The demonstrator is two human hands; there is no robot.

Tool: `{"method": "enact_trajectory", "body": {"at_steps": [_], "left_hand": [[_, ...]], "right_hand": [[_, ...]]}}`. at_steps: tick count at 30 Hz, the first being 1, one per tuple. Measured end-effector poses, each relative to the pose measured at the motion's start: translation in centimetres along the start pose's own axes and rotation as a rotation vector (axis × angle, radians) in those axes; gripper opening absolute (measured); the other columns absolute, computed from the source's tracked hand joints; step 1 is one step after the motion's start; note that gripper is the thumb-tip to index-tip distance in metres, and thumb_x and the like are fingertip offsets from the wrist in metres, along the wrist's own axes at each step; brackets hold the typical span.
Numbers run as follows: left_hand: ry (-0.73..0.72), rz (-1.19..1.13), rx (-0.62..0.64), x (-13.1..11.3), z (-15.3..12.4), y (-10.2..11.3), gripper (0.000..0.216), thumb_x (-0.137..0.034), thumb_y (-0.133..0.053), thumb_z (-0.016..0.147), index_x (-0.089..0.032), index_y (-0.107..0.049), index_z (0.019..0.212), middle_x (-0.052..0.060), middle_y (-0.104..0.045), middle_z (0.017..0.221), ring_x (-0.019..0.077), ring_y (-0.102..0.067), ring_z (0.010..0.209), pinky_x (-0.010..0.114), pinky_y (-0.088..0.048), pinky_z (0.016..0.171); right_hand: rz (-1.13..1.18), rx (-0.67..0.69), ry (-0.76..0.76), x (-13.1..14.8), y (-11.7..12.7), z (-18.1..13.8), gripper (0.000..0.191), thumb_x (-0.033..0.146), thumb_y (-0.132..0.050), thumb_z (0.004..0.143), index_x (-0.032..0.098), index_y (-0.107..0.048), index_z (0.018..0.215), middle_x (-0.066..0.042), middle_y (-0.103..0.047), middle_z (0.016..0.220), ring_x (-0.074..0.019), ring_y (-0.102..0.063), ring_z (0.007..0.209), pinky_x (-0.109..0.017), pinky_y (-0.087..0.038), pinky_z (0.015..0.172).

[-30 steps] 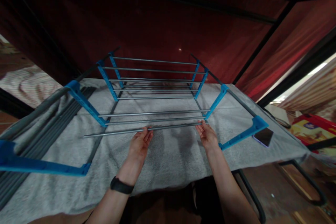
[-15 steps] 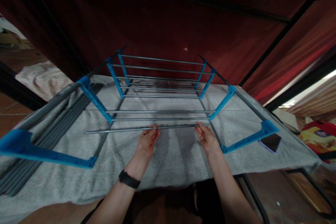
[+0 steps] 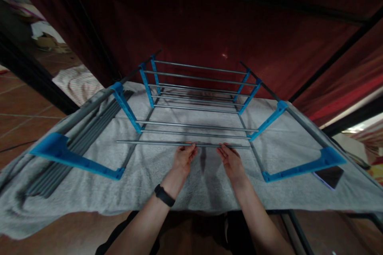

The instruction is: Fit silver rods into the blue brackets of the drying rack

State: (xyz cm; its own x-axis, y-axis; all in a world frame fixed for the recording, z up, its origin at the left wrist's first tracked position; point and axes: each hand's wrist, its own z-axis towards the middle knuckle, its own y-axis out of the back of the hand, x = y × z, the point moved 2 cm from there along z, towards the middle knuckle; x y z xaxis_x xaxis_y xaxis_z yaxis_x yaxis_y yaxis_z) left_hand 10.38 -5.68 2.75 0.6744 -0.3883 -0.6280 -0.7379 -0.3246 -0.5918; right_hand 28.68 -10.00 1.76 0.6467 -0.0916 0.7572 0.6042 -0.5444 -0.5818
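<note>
A loose grey metal rod (image 3: 149,142) lies crosswise just in front of a rack frame made of blue plastic brackets (image 3: 128,109) and grey rods. My left hand (image 3: 184,157) and my right hand (image 3: 229,160) both rest on the rod near its middle, fingers curled over it. A black band sits on my left wrist. The frame stands on a grey towel (image 3: 89,183) spread over a table.
A bundle of spare grey rods (image 3: 60,163) lies at the left on the towel. A dark phone (image 3: 328,176) rests at the right edge behind a blue bracket (image 3: 302,167). A dark red curtain hangs behind. Tiled floor shows at left.
My hands have drawn closer together along the rod toward its middle. The view has shifted left, so the frame now appears further right.
</note>
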Motion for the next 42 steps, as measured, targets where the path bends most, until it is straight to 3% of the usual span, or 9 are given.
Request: {"method": "enact_trajectory", "body": {"at_steps": [8,16,22,32,38,42], "left_hand": [[0.015,0.011,0.047,2.3,-0.1,-0.7,0.022,-0.003,-0.083,0.067,-0.015,-0.067,0.077,0.003,-0.073,0.072,0.0138,-0.07,0.065,0.023,-0.055,0.063],[-0.014,0.0,0.043,2.5,-0.4,-0.8,0.022,-0.006,-0.084,0.067,-0.017,-0.066,0.073,0.002,-0.071,0.071,0.0141,-0.069,0.067,0.027,-0.054,0.07],[-0.025,0.005,0.055,1.8,-0.4,-0.4,0.02,-0.008,-0.083,0.068,-0.015,-0.067,0.077,0.004,-0.074,0.08,0.0149,-0.07,0.074,0.028,-0.054,0.076],[-0.078,-0.016,-0.016,-0.5,0.3,0.7,0.023,-0.009,-0.083,0.066,-0.016,-0.066,0.079,0.003,-0.072,0.078,0.0127,-0.067,0.067,0.025,-0.051,0.068],[-0.112,-0.05,-0.036,-2.2,0.7,1.6,0.02,-0.008,-0.082,0.068,-0.016,-0.066,0.078,0.004,-0.072,0.077,0.0125,-0.067,0.068,0.025,-0.052,0.069],[-0.142,-0.068,-0.059,-3.7,0.9,2.3,0.023,-0.009,-0.084,0.066,-0.016,-0.065,0.075,0.005,-0.073,0.078,0.014,-0.069,0.071,0.026,-0.053,0.071]], "right_hand": [[-0.045,0.061,-0.019,-1.5,-0.5,-1.0,0.025,0.025,-0.089,0.064,0.02,-0.073,0.083,0.001,-0.074,0.087,-0.0144,-0.071,0.084,-0.033,-0.06,0.092],[-0.047,0.028,-0.045,-1.5,-0.3,-0.9,0.02,0.023,-0.085,0.065,0.02,-0.072,0.08,-0.001,-0.074,0.088,-0.0169,-0.071,0.086,-0.038,-0.06,0.094],[-0.043,-0.019,-0.029,-0.6,0.8,-0.2,0.026,0.02,-0.087,0.06,0.019,-0.072,0.081,-0.003,-0.074,0.089,-0.0185,-0.072,0.09,-0.037,-0.06,0.094],[-0.031,-0.076,-0.005,1.6,2.9,1.0,0.019,0.015,-0.083,0.061,0.02,-0.068,0.072,0.0,-0.073,0.084,-0.0161,-0.072,0.085,-0.033,-0.062,0.088],[-0.065,-0.124,-0.043,3.2,4.5,1.8,0.007,0.013,-0.073,0.077,0.019,-0.068,0.076,-0.002,-0.073,0.085,-0.0129,-0.072,0.082,-0.027,-0.063,0.081],[-0.072,-0.2,-0.094,4.6,5.3,2.3,0.014,0.011,-0.06,0.087,0.018,-0.068,0.079,-0.002,-0.072,0.085,-0.0119,-0.072,0.081,-0.024,-0.064,0.076]]}}
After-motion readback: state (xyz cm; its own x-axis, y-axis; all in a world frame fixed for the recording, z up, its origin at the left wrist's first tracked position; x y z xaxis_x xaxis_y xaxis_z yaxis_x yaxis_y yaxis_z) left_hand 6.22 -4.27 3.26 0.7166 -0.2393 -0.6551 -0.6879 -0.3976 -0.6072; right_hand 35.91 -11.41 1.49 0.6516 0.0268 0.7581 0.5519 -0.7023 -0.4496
